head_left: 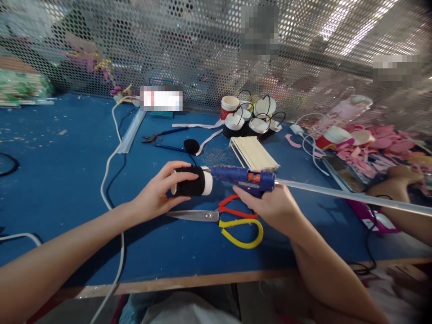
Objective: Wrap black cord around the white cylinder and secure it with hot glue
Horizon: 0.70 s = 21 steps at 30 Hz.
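My left hand (167, 186) grips a small paper cup (194, 181) lying on its side, wrapped in black with a white band at its right end. A thin black cord leads up from it to a round black disc (191, 146). In my right hand (270, 204) is a blue hot glue gun (241, 177), its nozzle at the cup's white end. A long clear glue stick (337, 193) runs out of its back to the right. Below lie scissors (211, 216) with one red and one yellow handle.
Pliers (165, 135) with blue handles and white strips (197, 126) lie behind. Several cups (258, 123) with black cord handles stand near the perforated metal screen (202, 54). Pale sticks (254, 153), a phone (344, 173) and pink pieces (374, 139) lie rightward, near another person's hand (393, 184). A white cable (107, 180) crosses the left.
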Available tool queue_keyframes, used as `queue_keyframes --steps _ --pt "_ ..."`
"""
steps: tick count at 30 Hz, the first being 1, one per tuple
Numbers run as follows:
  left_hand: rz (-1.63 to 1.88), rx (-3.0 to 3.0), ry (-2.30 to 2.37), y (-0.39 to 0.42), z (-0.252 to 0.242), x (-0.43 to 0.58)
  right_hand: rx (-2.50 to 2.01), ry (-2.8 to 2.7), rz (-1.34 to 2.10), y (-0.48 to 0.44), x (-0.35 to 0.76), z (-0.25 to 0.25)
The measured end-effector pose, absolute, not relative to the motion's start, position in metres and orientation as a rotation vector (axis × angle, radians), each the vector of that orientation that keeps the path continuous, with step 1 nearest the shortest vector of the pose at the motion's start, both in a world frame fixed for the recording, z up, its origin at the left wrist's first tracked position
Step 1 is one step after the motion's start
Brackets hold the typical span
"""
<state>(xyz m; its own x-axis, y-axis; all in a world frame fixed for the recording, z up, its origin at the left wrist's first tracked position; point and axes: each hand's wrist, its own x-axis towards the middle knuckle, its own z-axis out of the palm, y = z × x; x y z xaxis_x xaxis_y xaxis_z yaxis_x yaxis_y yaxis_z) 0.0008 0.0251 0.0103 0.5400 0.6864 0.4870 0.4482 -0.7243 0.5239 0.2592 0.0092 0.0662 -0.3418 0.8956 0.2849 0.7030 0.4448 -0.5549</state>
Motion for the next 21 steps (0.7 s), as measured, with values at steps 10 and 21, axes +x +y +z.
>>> queue_keyframes --steps 10,21 --pt "0.921 2.476 0.944 0.023 0.011 0.002 -1.448 -2.004 0.587 0.013 0.259 0.055" --pt "1.039 1.62 1.086 0.033 0.006 0.002 -1.488 -1.972 0.691 0.002 0.256 0.063"
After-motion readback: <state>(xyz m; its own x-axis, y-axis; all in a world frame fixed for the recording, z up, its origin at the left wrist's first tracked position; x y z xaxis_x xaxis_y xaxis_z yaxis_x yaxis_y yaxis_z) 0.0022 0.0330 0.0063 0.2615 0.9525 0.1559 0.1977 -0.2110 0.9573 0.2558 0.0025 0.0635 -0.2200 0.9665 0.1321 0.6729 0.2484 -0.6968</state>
